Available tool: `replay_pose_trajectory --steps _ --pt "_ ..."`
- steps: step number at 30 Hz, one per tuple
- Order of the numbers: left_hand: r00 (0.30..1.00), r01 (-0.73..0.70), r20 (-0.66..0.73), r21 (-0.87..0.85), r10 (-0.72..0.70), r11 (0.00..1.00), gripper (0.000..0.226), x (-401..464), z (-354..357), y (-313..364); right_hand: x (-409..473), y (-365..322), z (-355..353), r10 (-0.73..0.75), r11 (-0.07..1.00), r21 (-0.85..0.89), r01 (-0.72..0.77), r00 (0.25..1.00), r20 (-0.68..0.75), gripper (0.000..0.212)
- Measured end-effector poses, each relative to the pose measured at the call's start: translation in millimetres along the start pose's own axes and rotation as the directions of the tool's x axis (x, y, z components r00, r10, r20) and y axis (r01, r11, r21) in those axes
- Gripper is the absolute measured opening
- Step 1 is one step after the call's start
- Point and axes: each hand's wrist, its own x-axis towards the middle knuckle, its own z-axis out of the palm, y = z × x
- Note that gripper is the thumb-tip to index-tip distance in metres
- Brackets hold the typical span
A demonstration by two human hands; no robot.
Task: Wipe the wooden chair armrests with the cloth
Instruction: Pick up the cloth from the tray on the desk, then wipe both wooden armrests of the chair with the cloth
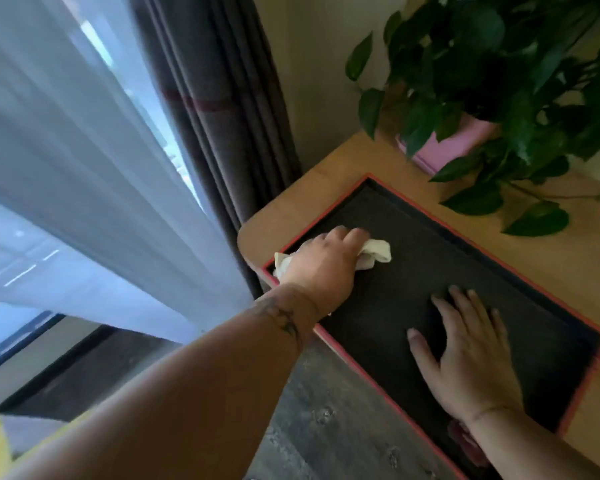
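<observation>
My left hand (323, 268) is closed around a crumpled cream cloth (378, 252), pressing it on a dark mat with a red border (413, 271) near the mat's far left corner. The cloth sticks out on both sides of the fist. My right hand (465, 351) lies flat, fingers spread, on the same mat nearer to me. The mat rests on a light wooden table top (326, 181). No wooden chair or armrest is visible in this view.
A leafy green plant in a pink pot (454, 147) stands at the table's back right, its leaves trailing over the wood. Grey and sheer white curtains (201, 98) hang to the left by a window. Grey floor (326, 427) lies below the table edge.
</observation>
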Motion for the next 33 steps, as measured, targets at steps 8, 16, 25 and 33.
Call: replay_pose_trajectory --steps 8,16,25,33 --pt "0.928 0.147 -0.321 -0.156 -0.191 0.977 0.039 -202 -53 -51 -37 -110 -39 -0.086 0.847 0.517 0.122 0.992 -0.094 0.045" --pt "0.522 0.362 -0.371 -0.719 -0.768 0.593 0.023 -392 -33 -145 -180 -362 23 -0.795 0.403 0.82 -0.406 0.288 0.533 0.088" --pt "0.315 0.44 -0.235 -0.822 -0.92 0.361 0.063 -561 99 -303 -287 -487 158 -0.674 0.709 0.682 -0.181 0.112 0.73 0.038" --pt "-0.05 0.673 0.085 -0.733 -0.995 -0.097 0.045 -647 204 -396 -278 -570 259 -0.642 0.766 0.539 0.352 0.365 0.674 0.037"
